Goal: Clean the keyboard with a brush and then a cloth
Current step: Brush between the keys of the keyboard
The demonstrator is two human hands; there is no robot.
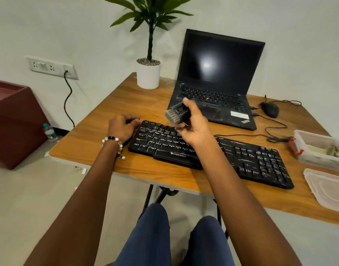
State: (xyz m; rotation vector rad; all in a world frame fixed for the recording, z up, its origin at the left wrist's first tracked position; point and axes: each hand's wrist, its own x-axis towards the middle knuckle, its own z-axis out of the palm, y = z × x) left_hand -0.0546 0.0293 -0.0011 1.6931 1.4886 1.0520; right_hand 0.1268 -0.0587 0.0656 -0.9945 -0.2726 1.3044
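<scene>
Both hands over keyboard (209,154), right hand (193,125) gripping brush (177,113)

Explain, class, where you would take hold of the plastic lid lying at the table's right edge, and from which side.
Take the lid by its near right rim, which seems to overhang the table edge. Come from the right: it lies flat and thin, so a thumb on top and fingers beneath can pinch it there. The right hand is nearer but grips the brush; it would need freeing first.
</scene>
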